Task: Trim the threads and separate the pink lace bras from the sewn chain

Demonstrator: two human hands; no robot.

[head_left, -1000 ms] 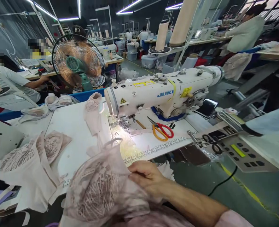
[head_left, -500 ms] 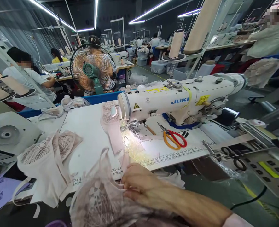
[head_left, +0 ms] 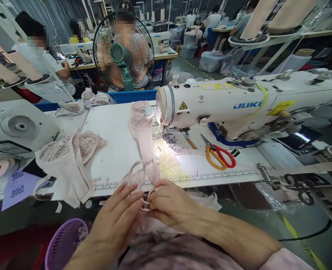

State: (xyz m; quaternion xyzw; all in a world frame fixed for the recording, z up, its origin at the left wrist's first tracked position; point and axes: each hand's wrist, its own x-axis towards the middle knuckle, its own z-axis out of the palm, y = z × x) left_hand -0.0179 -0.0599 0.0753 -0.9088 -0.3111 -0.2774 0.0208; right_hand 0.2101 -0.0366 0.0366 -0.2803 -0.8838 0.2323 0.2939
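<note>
Both of my hands meet at the near edge of the white sewing table (head_left: 112, 150). My left hand (head_left: 117, 217) has its fingers stretched toward a thin pink strap loop (head_left: 140, 176) of a pink lace garment (head_left: 154, 240) bunched in my lap. My right hand (head_left: 171, 204) is closed in a pinch on that strap. The strap runs up over the table edge toward the needle area (head_left: 171, 137) of a white JUKI sewing machine (head_left: 239, 108). Another pink piece (head_left: 141, 127) lies left of the needle.
Orange-and-red scissors (head_left: 218, 155) lie under the machine arm. A pile of lace cups (head_left: 70, 157) sits on the table's left. A purple basket (head_left: 64, 243) stands at lower left. A fan (head_left: 123, 52) and other workers are behind the table.
The view has tilted down. My left hand has come into sight beside the right. The bulky lace bundle has dropped into my lap, and only the strap loop stays at my fingertips.
</note>
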